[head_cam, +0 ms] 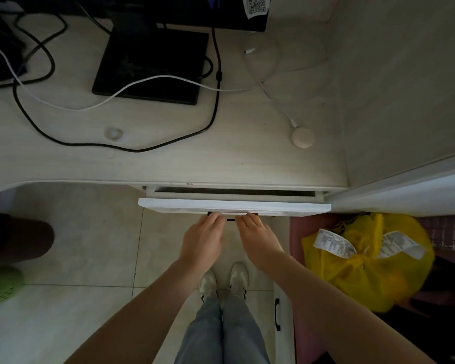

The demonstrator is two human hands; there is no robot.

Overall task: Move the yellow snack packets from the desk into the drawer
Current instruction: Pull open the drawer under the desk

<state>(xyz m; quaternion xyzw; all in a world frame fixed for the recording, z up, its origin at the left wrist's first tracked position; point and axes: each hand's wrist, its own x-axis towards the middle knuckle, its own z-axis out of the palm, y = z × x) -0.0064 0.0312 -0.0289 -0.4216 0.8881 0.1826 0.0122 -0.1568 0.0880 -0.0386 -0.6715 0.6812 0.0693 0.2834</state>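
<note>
Both hands, left hand [204, 239] and right hand [256, 239], grip the drawer [234, 206] handle [231, 216], fingers hooked under; drawer barely ajar. No packets visible; whether opening or closing, cannot tell.

Both hands meet at the drawer [234, 206] front — left hand [202, 239] and right hand [258, 240] side by side, fingertips on its dark handle [231, 215]. The drawer stands slightly open under the desk [195, 158] edge — a yellow plastic bag [368, 261] lies to the right
</note>
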